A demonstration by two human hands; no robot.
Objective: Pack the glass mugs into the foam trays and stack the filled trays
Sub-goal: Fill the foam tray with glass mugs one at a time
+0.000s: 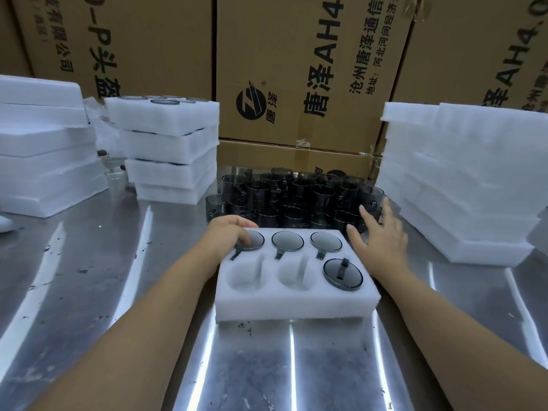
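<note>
Both bare forearms reach forward over the table. The left hand (228, 232) lies palm down on the tray's (296, 301) far left corner. Its fingers are curled, with the tips on the rim of the left mug (256, 239), and the thumb lies along the tray's far edge. The right hand (378, 237) hovers palm down past the tray's far right corner, with fingers straight, spread wide and holding nothing.

A tall foam stack (459, 188) stands just right of the right fingers, and the loose mugs (296, 197), dark and tightly clustered, stand just beyond both hands. The right fingertips reach the cluster's edge, though I cannot tell whether they touch it. Well left of the left fingers stand a second foam stack (44, 161) and, nearer, 4 filled trays (169, 149) with mug rims showing on top.

The tray has 6 pockets. The far row holds 3 mugs, the first under the left fingers and the other 2 (287, 241) between the hands. In the near row, 1 mug (342, 274) sits in the right pocket, handle up, and 2 pockets (246, 277) are empty.

All of this rests on a scuffed, shiny steel table (89, 277). Printed cardboard boxes (296, 54) wall off the back.
</note>
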